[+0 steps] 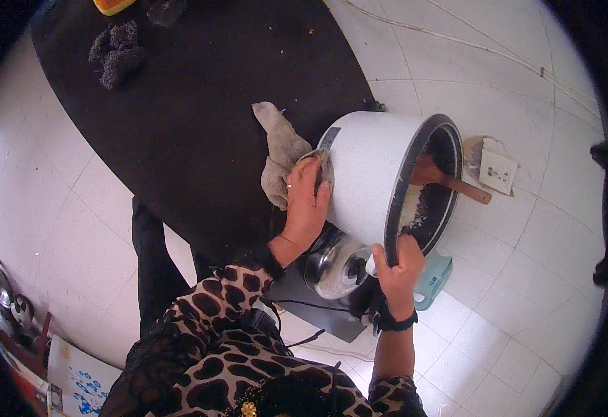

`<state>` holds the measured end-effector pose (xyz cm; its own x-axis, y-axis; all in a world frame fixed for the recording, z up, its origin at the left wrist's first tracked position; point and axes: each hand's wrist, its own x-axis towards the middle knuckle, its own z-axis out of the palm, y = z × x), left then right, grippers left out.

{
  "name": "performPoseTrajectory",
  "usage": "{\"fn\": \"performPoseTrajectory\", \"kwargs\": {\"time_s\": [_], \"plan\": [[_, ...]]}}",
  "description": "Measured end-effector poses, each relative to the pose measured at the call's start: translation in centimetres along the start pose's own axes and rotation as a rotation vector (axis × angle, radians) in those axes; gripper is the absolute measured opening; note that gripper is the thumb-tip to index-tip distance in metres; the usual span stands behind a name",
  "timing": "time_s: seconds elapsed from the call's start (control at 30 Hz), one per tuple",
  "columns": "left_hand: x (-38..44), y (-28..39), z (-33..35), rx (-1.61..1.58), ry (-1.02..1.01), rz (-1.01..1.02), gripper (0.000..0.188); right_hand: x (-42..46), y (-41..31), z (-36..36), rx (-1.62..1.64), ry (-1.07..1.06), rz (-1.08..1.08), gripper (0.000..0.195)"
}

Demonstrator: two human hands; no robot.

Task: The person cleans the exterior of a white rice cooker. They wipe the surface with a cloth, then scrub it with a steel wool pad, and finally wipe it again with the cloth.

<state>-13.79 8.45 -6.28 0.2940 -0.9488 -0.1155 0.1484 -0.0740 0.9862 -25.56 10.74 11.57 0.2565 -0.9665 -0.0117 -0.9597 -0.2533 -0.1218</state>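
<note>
A white rice cooker point(369, 172) is tilted on its side at the edge of the dark table, its opening towards the right. My left hand point(306, 200) presses a crumpled beige cloth point(283, 151) against the cooker's base end. My right hand point(402, 266) grips the dark rim at the near side, fingers inside the opening. Within the pot lie white rice point(410, 208) and a wooden rice paddle point(465, 188), whose handle sticks out past the rim. Below the cooker, a glass lid point(337, 268) is partly hidden behind it and my arms.
The dark tabletop point(194, 130) holds a dark mesh scourer point(117, 54) and a few crumbs. A wall socket point(498, 171) is on the tiled wall at right. A green container point(433, 281) stands beyond my right hand. A black cord point(309, 305) runs near my body.
</note>
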Motion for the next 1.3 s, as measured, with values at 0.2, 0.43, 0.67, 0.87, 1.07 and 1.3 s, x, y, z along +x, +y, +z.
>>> {"fn": "performPoseTrajectory", "kwargs": {"time_s": [0.2,0.43,0.67,0.87,1.07,1.3], "plan": [[-4.9,8.8,-1.3,-0.268,-0.236,0.088,0.041,0.4,0.2,0.1,0.001,0.009,-0.034,0.030],[-3.2,3.3,-0.9,-0.140,-0.196,-0.034,0.043,-0.2,0.2,0.3,0.022,-0.009,0.017,0.034],[-2.7,1.6,-0.8,-0.316,-0.245,-0.162,0.052,-0.2,0.3,0.1,0.004,-0.016,0.020,0.031],[-7.8,6.1,-1.9,-0.206,-0.451,-0.088,0.058,0.1,0.1,0.0,0.018,-0.015,0.012,0.029],[0.5,1.4,-0.6,-0.207,-0.258,-0.080,0.055,0.2,0.1,0.1,0.003,-0.024,0.042,0.031],[-7.1,5.5,-1.8,-0.295,-0.410,-0.013,0.058,-0.1,0.1,0.4,0.008,-0.001,0.022,0.032]]}}
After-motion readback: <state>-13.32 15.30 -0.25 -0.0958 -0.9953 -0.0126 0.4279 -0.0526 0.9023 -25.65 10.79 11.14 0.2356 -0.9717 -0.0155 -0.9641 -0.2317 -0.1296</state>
